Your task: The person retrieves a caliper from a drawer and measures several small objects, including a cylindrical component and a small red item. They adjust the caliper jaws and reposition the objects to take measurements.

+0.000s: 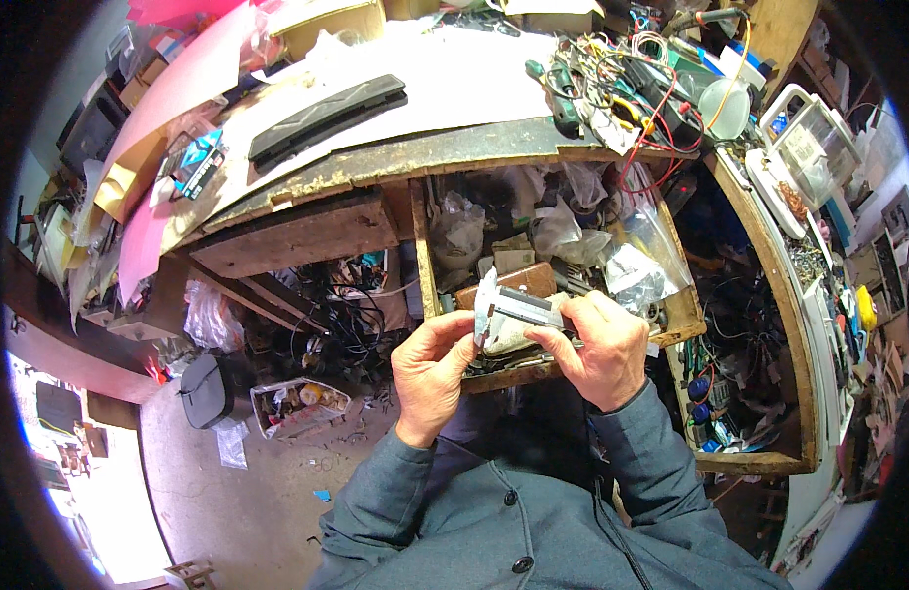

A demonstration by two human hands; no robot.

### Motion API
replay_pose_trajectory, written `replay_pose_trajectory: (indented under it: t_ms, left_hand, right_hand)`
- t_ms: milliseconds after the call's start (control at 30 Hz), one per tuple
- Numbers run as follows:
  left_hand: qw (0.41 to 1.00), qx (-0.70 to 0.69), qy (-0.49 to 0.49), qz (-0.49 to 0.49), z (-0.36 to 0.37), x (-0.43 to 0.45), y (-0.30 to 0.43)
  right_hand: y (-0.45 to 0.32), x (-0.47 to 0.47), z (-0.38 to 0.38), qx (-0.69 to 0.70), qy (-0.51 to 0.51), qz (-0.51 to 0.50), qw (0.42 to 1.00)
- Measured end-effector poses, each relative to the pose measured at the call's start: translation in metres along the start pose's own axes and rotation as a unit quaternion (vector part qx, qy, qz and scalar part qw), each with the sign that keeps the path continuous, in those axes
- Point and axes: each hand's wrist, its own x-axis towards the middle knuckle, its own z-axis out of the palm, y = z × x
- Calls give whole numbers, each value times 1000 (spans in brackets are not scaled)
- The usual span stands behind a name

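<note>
Both hands hold a metal vernier caliper above an open wooden drawer. My left hand pinches its jaw end, where a pale, thin piece shows beside the fingertips; whether it is part of the jaws I cannot tell. My right hand grips the other end of the caliper, thumb below and fingers above. Just behind the caliper, a brown case lies in the drawer among plastic bags and papers. A long black plastic case rests on the white sheet on the bench.
The open drawer's wooden edge is close below my hands. Pliers, wires and test leads are heaped at the bench's right. A second drawer holds tools on the right. A box of scraps and a black bin stand on the floor at left.
</note>
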Motion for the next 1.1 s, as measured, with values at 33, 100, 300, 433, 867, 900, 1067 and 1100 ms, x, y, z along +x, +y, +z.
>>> replay_pose_trajectory:
  t_ms: [33,100,300,433,867,900,1067,1100]
  left_hand:
    - [1000,-23,5,2,4,1,2]
    - [999,-46,7,0,10,3,5]
    - [999,37,-16,-27,7,5,8]
    - [998,63,-13,-17,2,4,2]
    - [999,30,15,-13,1,-1,3]
    - [1000,16,15,-21,0,-1,2]
    - [1000,6,10,-7,-2,-3,0]
    - [1000,0,8,-5,-2,-2,-1]
  right_hand:
    - [0,-1,1,4,2,1,1000]
    - [1,-1,1,5,4,8,1000]
    - [0,0,-4,-12,2,22,1000]
    - [0,2,-4,-17,0,9,1000]
    - [-8,4,-7,-15,-30,-1,999]
    - [-8,4,-8,-14,-31,0,999]
    - [-9,5,-9,-14,-36,-6,999]
    - [-9,5,-10,-14,-35,-9,999]
